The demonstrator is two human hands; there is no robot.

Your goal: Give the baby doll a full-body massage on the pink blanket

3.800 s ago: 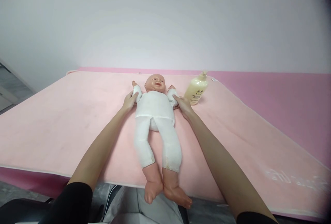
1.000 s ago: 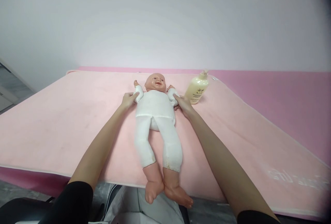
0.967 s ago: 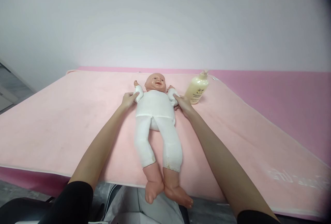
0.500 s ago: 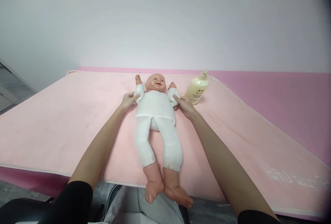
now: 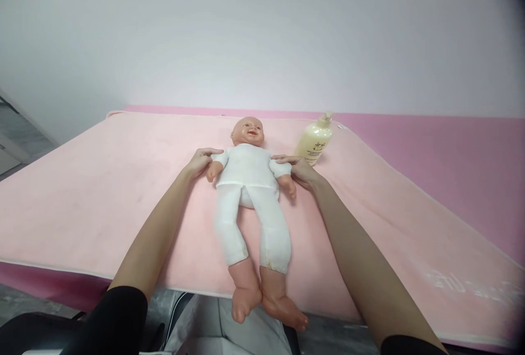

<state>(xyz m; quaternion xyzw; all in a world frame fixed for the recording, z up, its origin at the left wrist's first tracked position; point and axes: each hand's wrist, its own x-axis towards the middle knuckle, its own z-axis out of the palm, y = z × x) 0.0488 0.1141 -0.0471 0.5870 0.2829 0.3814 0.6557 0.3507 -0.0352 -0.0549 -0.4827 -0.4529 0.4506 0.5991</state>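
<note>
A baby doll with a white cloth body lies on its back, head away from me and feet towards me. Both of its arms now point down along its sides. My left hand is closed round the doll's arm on the left, fingers over the white sleeve near the shoulder. On the other side my right hand holds the opposite arm, its fingers lying across the upper sleeve. My right thumb is mostly hidden. A pale yellow pump bottle stands just behind my right hand.
The doll lies on a pink towel spread over a pink table. A white wall panel rises behind the table. The doll's feet reach past the towel's front edge, above my lap.
The doll's two arms have swung from raised beside its head to down along its sides. My hands have stayed at its upper arms, with the fingers now over the sleeves.
</note>
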